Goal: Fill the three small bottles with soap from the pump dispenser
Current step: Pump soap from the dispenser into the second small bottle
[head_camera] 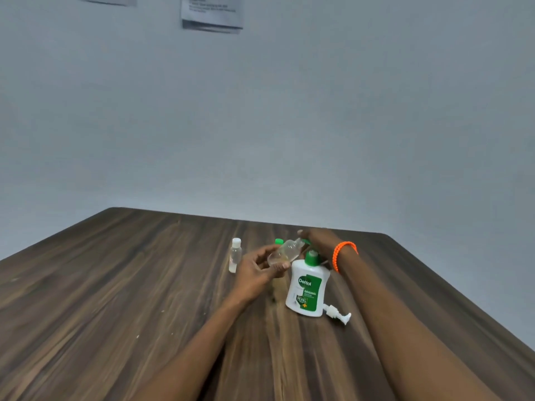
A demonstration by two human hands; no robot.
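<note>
My left hand (pixel 257 270) grips a small clear bottle (pixel 282 251), tilted with its mouth up and to the right. My right hand (pixel 317 241), with an orange bracelet on its wrist, holds the bottle's neck end where a green cap shows; its fingertips are partly hidden. The white and green soap dispenser (pixel 307 287) stands upright just in front of that hand. A white pump head (pixel 337 313) lies on the table beside the dispenser's base. Another small clear bottle (pixel 235 254) with a white cap stands to the left. A green cap (pixel 278 241) peeks out behind the held bottle.
The brown wooden table (pixel 130 299) reaches to a pale wall, with its right edge running diagonally at the right. Papers (pixel 212 13) hang high on the wall.
</note>
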